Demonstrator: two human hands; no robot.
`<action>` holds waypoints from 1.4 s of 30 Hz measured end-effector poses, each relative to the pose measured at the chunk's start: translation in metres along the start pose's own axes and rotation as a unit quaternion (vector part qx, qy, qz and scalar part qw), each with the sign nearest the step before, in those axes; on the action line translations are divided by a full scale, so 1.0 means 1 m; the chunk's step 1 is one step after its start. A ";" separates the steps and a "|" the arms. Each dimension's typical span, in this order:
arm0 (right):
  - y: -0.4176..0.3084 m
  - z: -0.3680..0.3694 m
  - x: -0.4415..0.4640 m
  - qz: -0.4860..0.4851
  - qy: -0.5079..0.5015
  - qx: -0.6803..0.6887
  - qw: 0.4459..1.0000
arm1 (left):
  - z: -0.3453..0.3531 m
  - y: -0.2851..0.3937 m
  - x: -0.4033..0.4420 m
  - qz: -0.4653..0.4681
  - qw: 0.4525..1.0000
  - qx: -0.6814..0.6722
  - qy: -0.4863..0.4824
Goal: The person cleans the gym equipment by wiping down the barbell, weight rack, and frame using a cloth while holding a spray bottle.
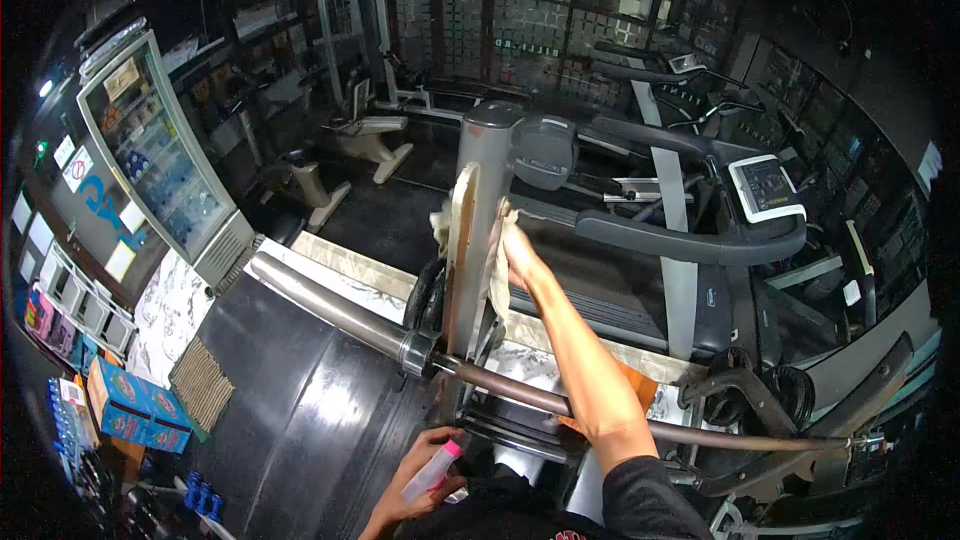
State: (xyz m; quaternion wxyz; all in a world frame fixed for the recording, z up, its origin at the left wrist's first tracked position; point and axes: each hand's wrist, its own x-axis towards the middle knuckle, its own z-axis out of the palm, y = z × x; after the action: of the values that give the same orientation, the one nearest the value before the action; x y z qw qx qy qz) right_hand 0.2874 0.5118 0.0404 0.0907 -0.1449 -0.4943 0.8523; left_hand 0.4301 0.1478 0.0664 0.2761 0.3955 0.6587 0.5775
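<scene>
My right hand (518, 256) reaches forward and presses a pale cloth (499, 290) to the side of a grey upright post (484, 155). Some of the cloth also shows on the post's left side. Low in front of my body, my left hand (408, 475) is wrapped round a small translucent bottle (430, 472) with a pink cap. A barbell (510, 395) runs crosswise past the post, below my right forearm, its thick sleeve (335, 310) extending to the left.
Treadmills (690, 240) stand beyond the post to the right. At the left are a glass-door drinks fridge (160, 150), a blue carton (135, 407) and a ribbed mat (200, 385). Blue dumbbells (203, 497) lie at the lower left. An exercise bench (375, 135) stands farther back.
</scene>
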 end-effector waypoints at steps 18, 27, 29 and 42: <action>-0.182 0.107 -0.026 -0.501 0.073 -0.344 0.791 | -0.011 0.003 -0.005 -0.023 0.999 -0.001 0.026; -0.175 0.136 -0.051 -0.626 0.096 -0.491 0.598 | -0.017 -0.009 0.019 -0.068 0.997 -0.044 0.010; -0.174 0.137 -0.048 -0.624 0.101 -0.470 0.616 | -0.021 -0.011 0.024 -0.093 0.994 -0.056 0.001; -0.175 0.134 -0.051 -0.769 0.007 -0.491 0.410 | -0.010 -0.007 0.030 0.013 0.999 -0.041 -0.031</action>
State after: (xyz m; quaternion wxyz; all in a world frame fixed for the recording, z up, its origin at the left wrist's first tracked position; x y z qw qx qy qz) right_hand 0.2925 0.4739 0.2633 0.6244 0.2703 -0.7319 0.0366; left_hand 0.4038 0.1674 0.0641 0.3051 0.4098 0.6203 0.5951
